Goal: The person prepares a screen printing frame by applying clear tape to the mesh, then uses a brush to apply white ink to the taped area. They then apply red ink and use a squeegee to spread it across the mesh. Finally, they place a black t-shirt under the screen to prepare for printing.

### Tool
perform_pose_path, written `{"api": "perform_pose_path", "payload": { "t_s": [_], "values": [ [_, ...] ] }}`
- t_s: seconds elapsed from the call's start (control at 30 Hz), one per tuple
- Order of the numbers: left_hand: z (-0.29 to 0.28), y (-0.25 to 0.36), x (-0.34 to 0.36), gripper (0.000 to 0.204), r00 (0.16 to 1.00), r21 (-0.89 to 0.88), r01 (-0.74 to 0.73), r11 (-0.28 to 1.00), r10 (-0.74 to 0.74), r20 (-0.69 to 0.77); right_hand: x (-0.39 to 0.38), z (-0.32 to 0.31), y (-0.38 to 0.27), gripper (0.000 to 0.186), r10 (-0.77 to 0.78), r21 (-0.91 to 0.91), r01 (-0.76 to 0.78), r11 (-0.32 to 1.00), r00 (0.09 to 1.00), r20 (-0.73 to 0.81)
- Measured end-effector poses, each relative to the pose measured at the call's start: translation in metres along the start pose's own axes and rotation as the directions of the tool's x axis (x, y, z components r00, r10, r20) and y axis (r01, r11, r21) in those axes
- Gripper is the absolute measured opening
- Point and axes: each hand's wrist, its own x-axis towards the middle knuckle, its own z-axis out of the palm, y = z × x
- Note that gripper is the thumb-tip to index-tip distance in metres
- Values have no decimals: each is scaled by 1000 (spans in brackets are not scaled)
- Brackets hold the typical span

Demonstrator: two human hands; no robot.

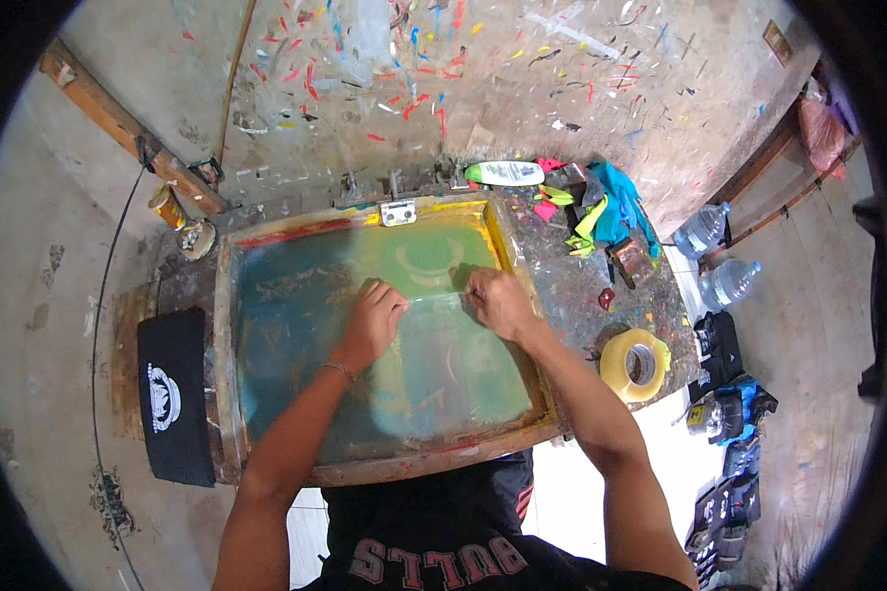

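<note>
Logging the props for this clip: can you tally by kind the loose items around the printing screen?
Clear plastic water bottles: 2
Yellow tape roll: 1
White squeeze bottle: 1
Black printed fabric piece: 1
Small paint pots: 2
Total: 7

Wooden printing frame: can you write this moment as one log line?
left hand: pressing clear tape strip | right hand: pressing same strip | green-meshed wooden screen frame | yellow tape roll beside
</note>
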Motion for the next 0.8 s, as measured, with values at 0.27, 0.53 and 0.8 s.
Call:
{"api": "perform_pose_path", "payload": {
  "t_s": [0.27,0.53,0.8],
  "values": [
    [-4,5,-24,6,974,161,-210,964,192,120,-42,-2,-25,20,-112,-104,104,989,991,-76],
    [-5,28,-41,12,945,215,-288,933,239,224,-61,-8,-27,14,-125,-57,122,991,990,-66],
    [-6,35,-50,15,954,180,-290,940,269,133,-75,-15,-46,15,-162,-145,159,977,987,-10]
  ]
}}
